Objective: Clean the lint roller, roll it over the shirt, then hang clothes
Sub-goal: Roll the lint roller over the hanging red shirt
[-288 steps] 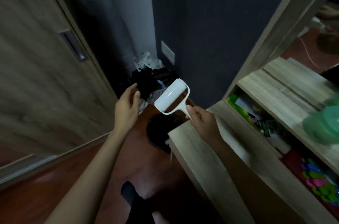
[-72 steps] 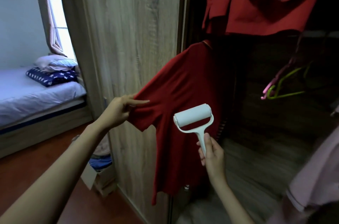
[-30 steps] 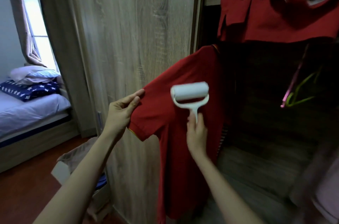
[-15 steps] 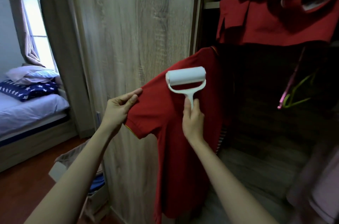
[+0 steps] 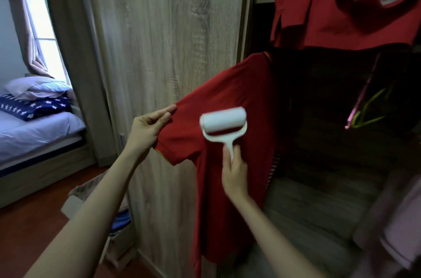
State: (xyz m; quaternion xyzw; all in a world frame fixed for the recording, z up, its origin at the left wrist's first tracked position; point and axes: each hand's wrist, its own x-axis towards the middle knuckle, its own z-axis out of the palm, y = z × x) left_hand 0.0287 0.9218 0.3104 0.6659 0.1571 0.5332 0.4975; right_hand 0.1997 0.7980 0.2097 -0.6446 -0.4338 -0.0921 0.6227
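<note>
A red shirt (image 5: 237, 95) hangs at the open wardrobe, its top at the door edge. My left hand (image 5: 149, 127) pinches the sleeve and holds it stretched out to the left. My right hand (image 5: 234, 172) grips the handle of a white lint roller (image 5: 223, 121). The roller's head lies against the shirt below the shoulder, blurred by motion.
A wooden wardrobe door (image 5: 168, 38) stands behind the shirt. More red clothes (image 5: 341, 18) hang above right, with pink and green hangers (image 5: 364, 109) inside. A pink garment (image 5: 396, 227) is at lower right. A bed (image 5: 34, 127) and a box (image 5: 98, 198) are on the left.
The roller went up the shirt toward the shoulder half a second ago and has now come back down. My left hand keeps hold of the sleeve.
</note>
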